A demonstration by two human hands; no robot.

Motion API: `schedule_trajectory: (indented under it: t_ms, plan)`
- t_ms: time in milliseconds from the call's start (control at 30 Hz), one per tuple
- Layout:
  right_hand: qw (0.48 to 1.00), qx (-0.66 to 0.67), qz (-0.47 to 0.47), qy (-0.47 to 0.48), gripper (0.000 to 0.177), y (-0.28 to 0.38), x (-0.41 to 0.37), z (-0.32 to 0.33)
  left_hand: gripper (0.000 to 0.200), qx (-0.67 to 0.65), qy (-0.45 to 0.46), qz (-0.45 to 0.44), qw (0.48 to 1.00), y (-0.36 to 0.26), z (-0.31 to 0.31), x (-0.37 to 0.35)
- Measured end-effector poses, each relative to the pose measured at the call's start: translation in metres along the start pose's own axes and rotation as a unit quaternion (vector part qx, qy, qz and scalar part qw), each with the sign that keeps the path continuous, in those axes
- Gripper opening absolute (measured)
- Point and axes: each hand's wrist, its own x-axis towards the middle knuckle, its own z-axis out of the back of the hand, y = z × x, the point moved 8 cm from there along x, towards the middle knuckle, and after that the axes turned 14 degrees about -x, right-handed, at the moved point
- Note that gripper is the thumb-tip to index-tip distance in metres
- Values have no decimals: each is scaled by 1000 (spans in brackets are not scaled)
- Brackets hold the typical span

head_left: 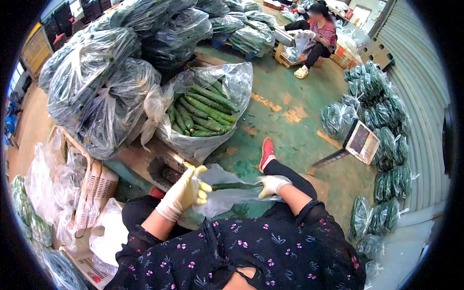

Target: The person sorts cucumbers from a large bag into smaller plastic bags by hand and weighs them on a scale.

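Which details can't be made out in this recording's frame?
All in the head view:
- Far end of the held cucumber: covered by the right hand.
- Reading on the weighing scale display: too small to read.
- Lower layers in the open plastic bag: hidden by the top cucumbers.
- Most of the left shoe: blocked by the left forearm.

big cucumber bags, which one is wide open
The clear bag just beyond the left hand: its mouth gapes around uncovered cucumbers, while the bags piled to its left have plastic drawn over theirs.
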Motion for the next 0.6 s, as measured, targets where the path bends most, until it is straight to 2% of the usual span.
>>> schedule_trajectory:
  t_ms: [33,67,100,133,167,200,233,267,300,333,367,400,433,467,533,600]
  plan:
    - [998,26,62,-5,75,13,6,1,60,-16,-18,-1,1000,2,3,2]
    - [945,264,184,50,68,24,31,5,60,-41,-35,10,999,7,8,13]
    - [960,221,166,54,66,27,20,19,62,-42,-28,16,999,7,10,15]
    - [910,328,255,11,58,27,43,30,62,-50,-27,24,998,8,9,17]
    - [902,386,193,-29,47,23,25,116,61,-67,-18,18,997,2,7,24]
    - [899,363,228,-89,37,21,31,122,60,-69,-10,-3,998,-7,0,17]
    - [888,368,225,-160,33,7,35,159,60,-73,4,0,997,-8,-3,15]
    - [869,395,133,-268,31,-36,82,204,62,-71,3,13,997,-8,-4,15]
    - [868,406,111,-261,31,-36,76,208,63,-64,2,10,998,-8,-4,12]
    - [860,372,21,-349,32,-56,84,229,63,-62,-1,10,998,-7,-2,13]
    - [853,205,-126,-463,38,-78,100,266,63,-72,-4,18,997,-9,5,19]
    - [863,238,-119,-429,43,-80,106,264,64,-82,2,16,996,-9,3,15]
    - [880,199,-159,-402,46,-78,105,279,64,-96,9,18,995,-10,1,14]
    - [871,211,-185,-403,46,-84,140,278,63,-116,5,22,993,-13,1,14]
    - [897,209,-188,-341,55,-82,160,277,65,-112,4,18,994,-14,0,13]
    - [905,134,-258,-312,69,-75,170,273,66,-88,-2,24,996,-13,5,15]
